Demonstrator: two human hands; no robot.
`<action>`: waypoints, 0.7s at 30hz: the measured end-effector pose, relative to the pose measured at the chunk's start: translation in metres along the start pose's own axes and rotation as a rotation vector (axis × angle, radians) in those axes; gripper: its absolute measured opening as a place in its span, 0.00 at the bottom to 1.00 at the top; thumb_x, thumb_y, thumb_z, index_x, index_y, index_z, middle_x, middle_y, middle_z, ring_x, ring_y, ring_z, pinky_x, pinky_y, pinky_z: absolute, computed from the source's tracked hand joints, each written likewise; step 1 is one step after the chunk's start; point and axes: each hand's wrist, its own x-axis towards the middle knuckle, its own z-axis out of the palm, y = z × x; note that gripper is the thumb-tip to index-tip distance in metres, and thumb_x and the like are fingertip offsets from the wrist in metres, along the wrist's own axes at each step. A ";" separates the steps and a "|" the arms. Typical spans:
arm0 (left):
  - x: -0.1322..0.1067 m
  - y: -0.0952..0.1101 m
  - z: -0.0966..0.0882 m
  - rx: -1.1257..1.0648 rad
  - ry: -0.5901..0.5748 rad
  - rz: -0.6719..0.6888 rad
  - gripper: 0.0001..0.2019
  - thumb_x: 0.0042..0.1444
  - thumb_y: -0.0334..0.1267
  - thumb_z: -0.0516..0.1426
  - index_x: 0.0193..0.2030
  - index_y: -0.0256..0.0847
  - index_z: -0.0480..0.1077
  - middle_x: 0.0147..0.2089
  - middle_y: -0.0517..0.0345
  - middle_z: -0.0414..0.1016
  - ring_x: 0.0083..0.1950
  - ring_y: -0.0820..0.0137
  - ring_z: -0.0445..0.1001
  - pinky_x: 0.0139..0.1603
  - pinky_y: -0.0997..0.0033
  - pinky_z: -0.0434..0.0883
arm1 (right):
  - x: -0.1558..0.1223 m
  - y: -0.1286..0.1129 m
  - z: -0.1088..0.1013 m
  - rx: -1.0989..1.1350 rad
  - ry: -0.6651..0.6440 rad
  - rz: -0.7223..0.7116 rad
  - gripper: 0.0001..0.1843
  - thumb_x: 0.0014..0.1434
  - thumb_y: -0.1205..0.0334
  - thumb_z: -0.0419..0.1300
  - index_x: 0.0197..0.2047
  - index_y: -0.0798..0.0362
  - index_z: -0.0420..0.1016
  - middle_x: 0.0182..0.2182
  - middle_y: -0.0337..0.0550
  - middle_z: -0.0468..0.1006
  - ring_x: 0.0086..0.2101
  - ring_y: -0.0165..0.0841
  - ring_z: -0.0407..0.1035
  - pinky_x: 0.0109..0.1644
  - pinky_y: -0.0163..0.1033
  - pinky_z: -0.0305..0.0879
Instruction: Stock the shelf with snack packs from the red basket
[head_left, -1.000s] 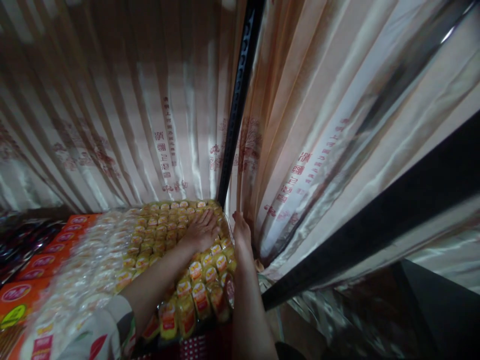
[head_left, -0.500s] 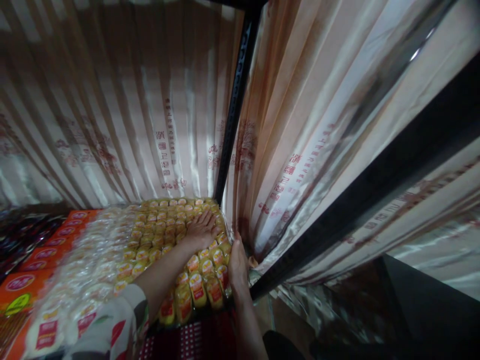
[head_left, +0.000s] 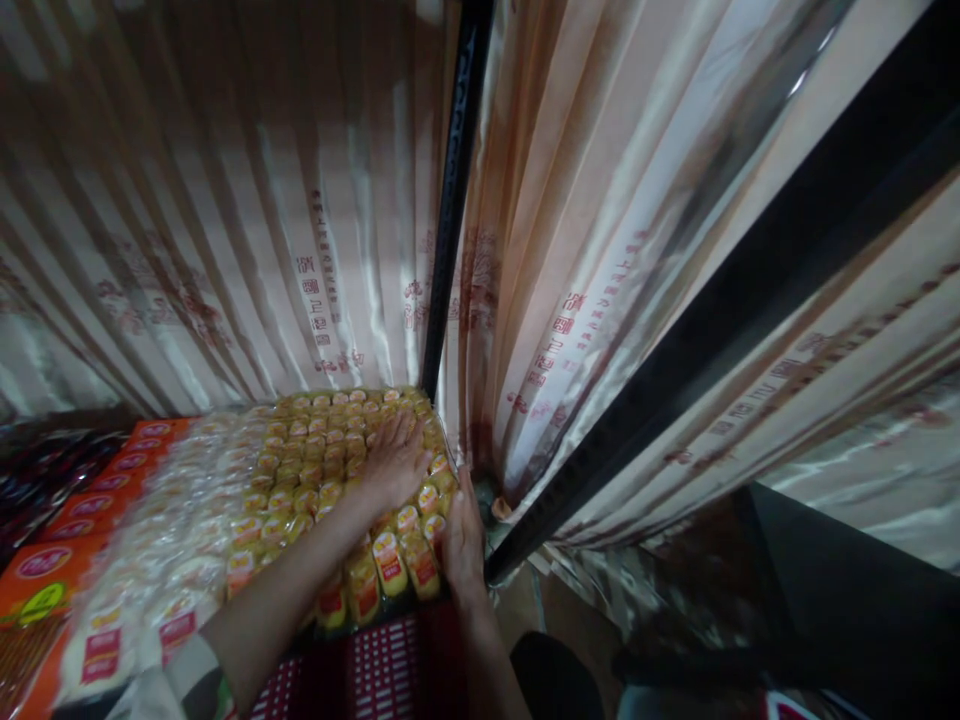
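Rows of small yellow wrapped packs (head_left: 311,445) with red-and-white labels stand close together at the right end of the display. My left hand (head_left: 396,462) lies flat on top of them near the far right, fingers stretched out and palm down. Against the right side of the rows is my right hand (head_left: 463,540), held on edge with its fingers straight and extended. Neither hand is closed around a pack. Part of the rows is hidden under my left hand and forearm.
White wrapped packs (head_left: 176,500) and orange boxes (head_left: 112,490) continue to the left. A black metal post (head_left: 450,200) rises at the back corner, and a black bar (head_left: 675,330) slants along the right. Pleated printed curtains (head_left: 337,250) hang behind. A red perforated crate (head_left: 382,670) shows below.
The view has shifted slightly, moving the scene left. Both hands stay at the yellow packs; my left hand has drawn back a little toward me, fingers still extended.
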 end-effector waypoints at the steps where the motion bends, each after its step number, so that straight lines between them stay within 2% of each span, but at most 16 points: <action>1: -0.009 0.005 -0.002 0.001 0.047 0.014 0.28 0.62 0.45 0.43 0.66 0.34 0.49 0.70 0.46 0.43 0.70 0.58 0.38 0.68 0.50 0.45 | 0.000 -0.001 0.000 0.003 0.008 0.007 0.29 0.64 0.48 0.41 0.64 0.51 0.55 0.63 0.42 0.56 0.63 0.37 0.46 0.67 0.51 0.42; 4: -0.048 0.019 -0.002 -0.034 0.224 0.084 0.25 0.61 0.40 0.45 0.63 0.33 0.56 0.67 0.45 0.52 0.69 0.59 0.45 0.67 0.50 0.51 | -0.003 -0.003 -0.003 -0.001 0.024 -0.009 0.29 0.64 0.50 0.41 0.62 0.57 0.59 0.62 0.46 0.58 0.62 0.34 0.49 0.66 0.48 0.48; 6: -0.084 0.028 0.005 -0.083 0.331 0.218 0.20 0.62 0.37 0.44 0.59 0.35 0.62 0.64 0.49 0.59 0.68 0.64 0.51 0.65 0.55 0.58 | -0.004 -0.005 -0.004 -0.033 0.039 -0.071 0.30 0.63 0.49 0.40 0.54 0.63 0.67 0.58 0.50 0.65 0.60 0.31 0.55 0.63 0.43 0.51; 7: -0.103 0.031 0.011 -0.099 0.379 0.277 0.19 0.61 0.35 0.44 0.58 0.37 0.62 0.64 0.50 0.61 0.68 0.65 0.52 0.64 0.58 0.60 | -0.004 -0.006 -0.005 -0.050 0.046 -0.093 0.30 0.63 0.48 0.40 0.49 0.63 0.71 0.55 0.50 0.69 0.58 0.30 0.57 0.62 0.41 0.52; 8: -0.122 0.034 0.020 -0.100 0.419 0.334 0.20 0.60 0.32 0.45 0.58 0.37 0.62 0.63 0.51 0.62 0.68 0.66 0.52 0.63 0.60 0.62 | -0.003 -0.006 -0.005 -0.063 0.052 -0.104 0.28 0.62 0.48 0.40 0.43 0.58 0.75 0.49 0.50 0.75 0.56 0.30 0.62 0.55 0.40 0.63; 9: -0.139 0.036 0.032 -0.089 0.448 0.388 0.20 0.59 0.30 0.45 0.59 0.36 0.61 0.62 0.50 0.63 0.68 0.65 0.52 0.62 0.61 0.64 | -0.001 -0.006 -0.004 -0.071 0.053 -0.103 0.30 0.62 0.47 0.40 0.46 0.60 0.74 0.52 0.48 0.73 0.57 0.30 0.59 0.62 0.40 0.52; 11: -0.168 0.038 0.060 -0.037 0.465 0.479 0.19 0.58 0.29 0.47 0.56 0.37 0.64 0.61 0.52 0.65 0.67 0.65 0.52 0.60 0.65 0.66 | 0.005 -0.005 -0.002 -0.077 0.029 -0.085 0.31 0.63 0.46 0.40 0.52 0.59 0.70 0.56 0.48 0.68 0.59 0.33 0.56 0.64 0.45 0.50; 12: -0.179 0.036 0.074 -0.026 0.534 0.513 0.17 0.57 0.28 0.47 0.52 0.38 0.67 0.60 0.54 0.66 0.67 0.64 0.53 0.59 0.66 0.66 | 0.008 -0.004 -0.001 -0.081 0.009 -0.075 0.33 0.62 0.44 0.40 0.57 0.59 0.66 0.59 0.49 0.64 0.61 0.35 0.53 0.65 0.48 0.47; 13: -0.187 0.034 0.088 -0.023 0.616 0.521 0.17 0.56 0.28 0.47 0.49 0.39 0.69 0.60 0.55 0.67 0.67 0.63 0.54 0.58 0.65 0.66 | 0.012 -0.004 0.000 -0.083 -0.013 -0.061 0.35 0.62 0.43 0.38 0.60 0.60 0.62 0.61 0.50 0.60 0.61 0.36 0.52 0.66 0.49 0.45; 15: -0.196 0.027 0.109 0.009 0.659 0.436 0.18 0.55 0.27 0.48 0.51 0.40 0.67 0.61 0.54 0.66 0.66 0.62 0.55 0.59 0.61 0.65 | 0.017 -0.003 0.001 -0.069 -0.060 -0.016 0.38 0.62 0.41 0.35 0.63 0.60 0.57 0.62 0.52 0.57 0.62 0.37 0.50 0.66 0.49 0.44; 16: -0.198 0.023 0.115 0.034 0.645 0.381 0.19 0.55 0.27 0.48 0.53 0.40 0.67 0.60 0.54 0.66 0.66 0.63 0.55 0.60 0.61 0.64 | 0.019 -0.003 0.002 -0.057 -0.081 0.002 0.38 0.62 0.40 0.35 0.63 0.58 0.56 0.62 0.51 0.58 0.62 0.36 0.50 0.66 0.49 0.44; 18: -0.198 0.018 0.119 0.108 0.602 0.338 0.20 0.56 0.28 0.48 0.55 0.40 0.65 0.60 0.56 0.66 0.66 0.64 0.55 0.61 0.63 0.62 | 0.022 -0.003 0.003 -0.046 -0.102 0.006 0.36 0.62 0.40 0.36 0.63 0.55 0.58 0.62 0.48 0.60 0.62 0.36 0.51 0.66 0.48 0.44; 21: -0.194 0.017 0.114 0.170 0.571 0.393 0.22 0.55 0.28 0.47 0.57 0.41 0.64 0.62 0.58 0.64 0.66 0.65 0.55 0.62 0.64 0.60 | 0.024 -0.003 0.005 -0.053 -0.098 -0.021 0.36 0.61 0.39 0.38 0.62 0.55 0.59 0.61 0.48 0.61 0.61 0.36 0.52 0.66 0.46 0.43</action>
